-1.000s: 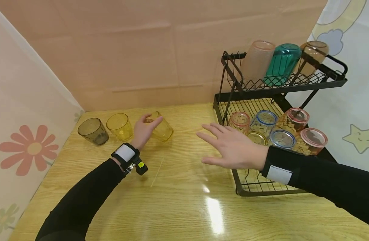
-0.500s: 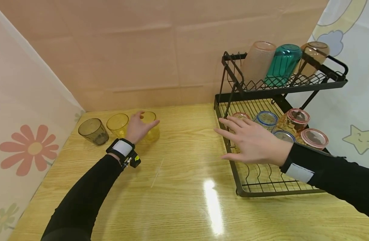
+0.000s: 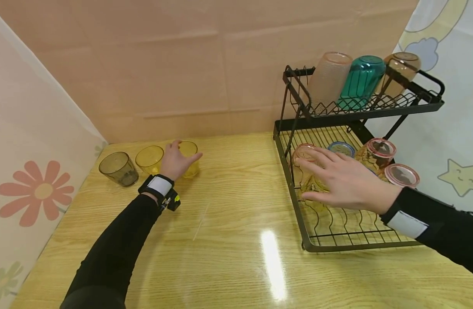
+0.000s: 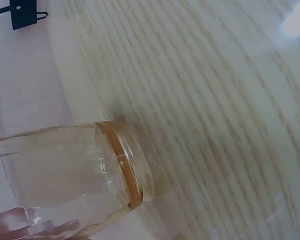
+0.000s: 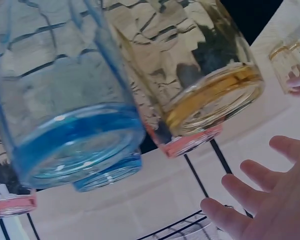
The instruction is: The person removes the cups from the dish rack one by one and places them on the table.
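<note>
Left side: my left hand [image 3: 176,163] grips the right-hand yellow glass [image 3: 191,171], fingers arched round its left side, thumb extended across its right. The glass is upright, rim up, near the table's [image 3: 236,240] back edge, right of the far left corner. In the left wrist view, its amber-ringed base is close to the wood; whether its full weight rests there I cannot tell.

Adjacent items: a second yellow glass [image 3: 149,158] stands just left of my hand. Beyond it, nearest the table's far left corner, stands a grey-brown glass [image 3: 119,169]. All three form a row along the back edge.

Right side: my right hand [image 3: 346,182] is over the left side of the black wire rack [image 3: 360,248], palm down, fingers spread and holding nothing. In the right wrist view, these fingers are apart from the amber-ringed glass [image 5: 217,95] and the blue-ringed glass [image 5: 77,135].

Rack, lower tier: ringed glasses stand base up, two red-ringed glasses near the right edge; my hand covers part of the group.

Rack, upper tier, left end to right end: pink glass [image 3: 331,81], teal glass [image 3: 361,83], brown glass [image 3: 401,68], all base up.
</note>
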The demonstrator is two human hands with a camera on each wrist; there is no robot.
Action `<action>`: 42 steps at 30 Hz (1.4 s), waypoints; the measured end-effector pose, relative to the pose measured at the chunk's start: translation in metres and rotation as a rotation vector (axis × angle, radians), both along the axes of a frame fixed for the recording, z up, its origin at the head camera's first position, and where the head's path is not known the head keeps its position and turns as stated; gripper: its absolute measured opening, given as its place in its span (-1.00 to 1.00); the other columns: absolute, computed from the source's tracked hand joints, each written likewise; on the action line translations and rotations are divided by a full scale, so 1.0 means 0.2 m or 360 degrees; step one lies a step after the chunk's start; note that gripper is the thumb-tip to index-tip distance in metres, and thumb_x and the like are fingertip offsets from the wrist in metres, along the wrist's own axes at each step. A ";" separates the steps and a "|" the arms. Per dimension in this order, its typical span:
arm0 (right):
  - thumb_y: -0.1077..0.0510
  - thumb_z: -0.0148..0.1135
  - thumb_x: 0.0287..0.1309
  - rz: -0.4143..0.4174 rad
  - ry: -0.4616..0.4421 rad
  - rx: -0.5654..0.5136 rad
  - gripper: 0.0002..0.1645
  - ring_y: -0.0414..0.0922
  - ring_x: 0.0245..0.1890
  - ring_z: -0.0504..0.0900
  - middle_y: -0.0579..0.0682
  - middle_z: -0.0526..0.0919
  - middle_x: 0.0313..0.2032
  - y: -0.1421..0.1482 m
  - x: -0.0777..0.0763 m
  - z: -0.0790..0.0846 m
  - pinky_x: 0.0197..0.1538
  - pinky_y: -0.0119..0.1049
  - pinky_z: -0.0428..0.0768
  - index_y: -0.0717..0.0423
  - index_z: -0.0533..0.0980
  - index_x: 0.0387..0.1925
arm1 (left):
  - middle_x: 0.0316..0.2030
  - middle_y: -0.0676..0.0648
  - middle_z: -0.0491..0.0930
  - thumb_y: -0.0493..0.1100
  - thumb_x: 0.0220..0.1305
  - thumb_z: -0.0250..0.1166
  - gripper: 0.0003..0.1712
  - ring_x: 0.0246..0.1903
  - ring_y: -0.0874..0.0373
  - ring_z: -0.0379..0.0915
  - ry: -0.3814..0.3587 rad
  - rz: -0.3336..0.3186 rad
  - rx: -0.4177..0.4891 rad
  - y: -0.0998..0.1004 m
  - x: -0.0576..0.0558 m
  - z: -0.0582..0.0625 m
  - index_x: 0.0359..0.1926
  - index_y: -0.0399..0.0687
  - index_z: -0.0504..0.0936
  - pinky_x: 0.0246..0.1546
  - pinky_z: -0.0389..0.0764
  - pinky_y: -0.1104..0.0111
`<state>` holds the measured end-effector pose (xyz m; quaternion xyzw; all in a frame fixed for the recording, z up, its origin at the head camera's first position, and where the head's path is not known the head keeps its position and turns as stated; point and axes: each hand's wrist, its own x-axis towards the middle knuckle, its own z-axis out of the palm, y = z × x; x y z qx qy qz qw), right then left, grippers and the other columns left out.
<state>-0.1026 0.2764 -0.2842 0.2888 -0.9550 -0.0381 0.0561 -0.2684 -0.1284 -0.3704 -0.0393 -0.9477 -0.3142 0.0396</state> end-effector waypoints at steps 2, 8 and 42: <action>-0.43 0.10 0.18 -0.0017 0.0008 0.0000 -0.01 0.25 0.35 0.18 0.25 0.16 0.40 0.02 0.01 0.00 0.23 0.24 0.26 0.05 0.21 0.45 | 0.19 -0.44 0.23 0.27 0.17 0.32 0.06 -0.07 -0.26 0.41 0.0005 0.0008 -0.0006 0.00 -0.01 0.00 0.42 -0.32 0.13 -0.12 0.51 -0.02; -0.43 0.12 0.17 -0.0065 0.0042 -0.0030 0.01 0.26 0.34 0.18 0.24 0.18 0.39 0.06 0.02 0.02 0.28 0.22 0.20 0.05 0.19 0.46 | 0.21 -0.47 0.20 0.29 0.19 0.29 0.07 -0.08 -0.29 0.41 -0.0001 0.0030 -0.0042 -0.01 -0.02 -0.02 0.43 -0.32 0.10 -0.15 0.52 -0.04; -0.37 0.20 0.14 -0.0143 0.0033 -0.0154 0.01 0.30 0.32 0.19 0.28 0.16 0.39 0.15 0.06 -0.08 0.17 0.31 0.28 0.08 0.18 0.45 | 0.49 -0.25 -0.09 0.71 -0.01 -0.05 0.26 0.45 -0.23 -0.24 0.0791 -0.0494 -0.0938 0.41 0.29 0.28 0.54 0.09 -0.03 0.31 -0.21 -0.25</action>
